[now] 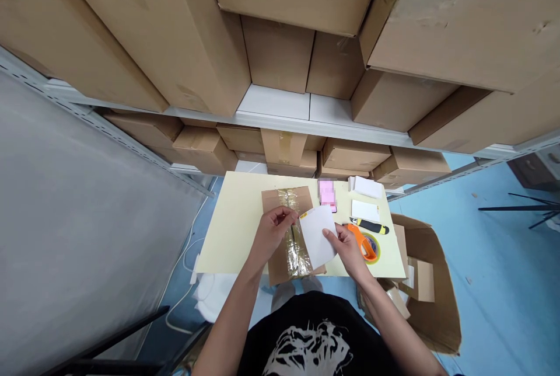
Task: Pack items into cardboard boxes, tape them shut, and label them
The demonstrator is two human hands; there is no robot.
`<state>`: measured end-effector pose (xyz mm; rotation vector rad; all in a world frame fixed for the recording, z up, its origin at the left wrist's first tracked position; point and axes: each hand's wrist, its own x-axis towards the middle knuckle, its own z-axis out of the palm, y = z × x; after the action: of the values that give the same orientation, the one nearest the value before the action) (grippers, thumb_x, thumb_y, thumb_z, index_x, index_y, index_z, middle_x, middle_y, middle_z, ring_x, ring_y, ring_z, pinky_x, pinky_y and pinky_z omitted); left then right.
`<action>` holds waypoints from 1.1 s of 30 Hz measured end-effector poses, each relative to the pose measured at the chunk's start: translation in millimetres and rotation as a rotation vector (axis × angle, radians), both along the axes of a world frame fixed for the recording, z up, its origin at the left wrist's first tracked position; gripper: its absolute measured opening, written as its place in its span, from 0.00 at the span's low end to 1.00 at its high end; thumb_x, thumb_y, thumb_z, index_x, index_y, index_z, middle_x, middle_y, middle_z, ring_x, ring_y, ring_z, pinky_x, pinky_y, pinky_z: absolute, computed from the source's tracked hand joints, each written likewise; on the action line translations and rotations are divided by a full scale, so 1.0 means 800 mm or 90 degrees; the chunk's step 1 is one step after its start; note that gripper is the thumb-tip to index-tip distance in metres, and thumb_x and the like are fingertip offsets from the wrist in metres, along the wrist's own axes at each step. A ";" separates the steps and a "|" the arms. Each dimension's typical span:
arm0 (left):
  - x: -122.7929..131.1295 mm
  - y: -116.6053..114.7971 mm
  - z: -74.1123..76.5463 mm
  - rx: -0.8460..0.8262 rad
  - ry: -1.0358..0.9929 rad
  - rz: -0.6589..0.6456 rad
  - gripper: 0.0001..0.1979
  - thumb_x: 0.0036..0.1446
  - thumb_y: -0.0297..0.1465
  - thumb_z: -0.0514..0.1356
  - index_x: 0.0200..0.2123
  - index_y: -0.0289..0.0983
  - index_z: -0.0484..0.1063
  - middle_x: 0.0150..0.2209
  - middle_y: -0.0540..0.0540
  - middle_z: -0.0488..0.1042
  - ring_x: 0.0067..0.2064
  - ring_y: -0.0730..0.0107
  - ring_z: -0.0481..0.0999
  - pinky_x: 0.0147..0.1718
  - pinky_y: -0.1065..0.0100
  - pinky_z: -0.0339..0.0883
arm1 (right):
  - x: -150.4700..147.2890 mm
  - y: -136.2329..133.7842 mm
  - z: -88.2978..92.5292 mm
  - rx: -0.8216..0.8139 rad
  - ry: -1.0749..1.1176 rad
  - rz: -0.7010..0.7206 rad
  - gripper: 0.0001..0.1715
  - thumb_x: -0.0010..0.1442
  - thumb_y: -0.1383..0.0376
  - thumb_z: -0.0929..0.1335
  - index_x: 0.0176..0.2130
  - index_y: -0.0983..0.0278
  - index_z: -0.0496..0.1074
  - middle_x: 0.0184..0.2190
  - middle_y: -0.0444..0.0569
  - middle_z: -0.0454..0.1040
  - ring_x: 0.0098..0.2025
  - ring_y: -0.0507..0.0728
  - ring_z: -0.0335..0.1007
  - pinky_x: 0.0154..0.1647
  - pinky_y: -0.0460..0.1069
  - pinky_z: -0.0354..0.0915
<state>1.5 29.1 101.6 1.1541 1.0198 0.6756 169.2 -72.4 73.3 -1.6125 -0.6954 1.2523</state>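
Black shirt nearest; I see the right hand pinching white paper over the carton at the table's near edge; left hand: grip unclear.

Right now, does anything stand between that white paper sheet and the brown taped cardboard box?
Nothing visible does: the white paper sheet, held in the right hand, overlaps the brown taped cardboard box in view. The left hand is by the sheet's yellow-marked corner.

Sheet: paper, smooth, matt. Carton: cardboard, matt. Tape strip: plastic film, glossy, wrinkled. Counter: smooth, matt. Tape dispenser: smooth plastic. Shirt: matt cloth.
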 end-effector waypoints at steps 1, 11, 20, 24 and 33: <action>0.001 0.000 -0.001 0.003 0.008 -0.002 0.14 0.48 0.42 0.61 0.25 0.36 0.70 0.22 0.52 0.68 0.19 0.81 0.56 0.17 0.73 0.48 | 0.000 0.000 -0.001 0.001 -0.001 -0.001 0.26 0.47 0.44 0.70 0.26 0.64 0.69 0.20 0.43 0.68 0.22 0.51 0.59 0.23 0.46 0.55; 0.008 -0.003 0.004 0.013 0.035 0.009 0.13 0.47 0.41 0.62 0.25 0.36 0.72 0.21 0.52 0.67 0.20 0.79 0.59 0.18 0.74 0.52 | 0.006 -0.006 -0.005 0.000 -0.014 -0.002 0.25 0.48 0.44 0.69 0.25 0.64 0.68 0.20 0.43 0.67 0.22 0.51 0.60 0.23 0.46 0.57; 0.012 -0.006 0.003 -0.056 -0.030 -0.028 0.17 0.45 0.44 0.63 0.23 0.35 0.67 0.20 0.55 0.62 0.18 0.84 0.51 0.16 0.75 0.44 | 0.005 -0.009 0.002 0.008 -0.015 -0.005 0.25 0.48 0.45 0.70 0.26 0.64 0.69 0.21 0.43 0.70 0.23 0.52 0.62 0.23 0.45 0.58; 0.015 -0.011 0.003 -0.183 -0.129 -0.067 0.21 0.41 0.46 0.66 0.23 0.35 0.64 0.19 0.57 0.57 0.17 0.86 0.47 0.16 0.76 0.40 | 0.002 -0.008 -0.004 0.020 -0.026 0.030 0.23 0.53 0.47 0.67 0.30 0.65 0.71 0.24 0.46 0.73 0.25 0.54 0.66 0.25 0.47 0.62; 0.006 -0.033 -0.010 -0.374 -0.212 -0.097 0.23 0.39 0.44 0.69 0.23 0.34 0.61 0.18 0.60 0.53 0.17 0.90 0.42 0.14 0.79 0.34 | -0.017 -0.013 0.007 0.347 -0.613 0.131 0.30 0.61 0.66 0.65 0.61 0.57 0.56 0.56 0.56 0.65 0.58 0.61 0.59 0.54 0.60 0.63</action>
<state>6.0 2.4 93.5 0.5730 0.7613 0.3866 155.5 -83.0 78.7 -1.6287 -1.6584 0.2666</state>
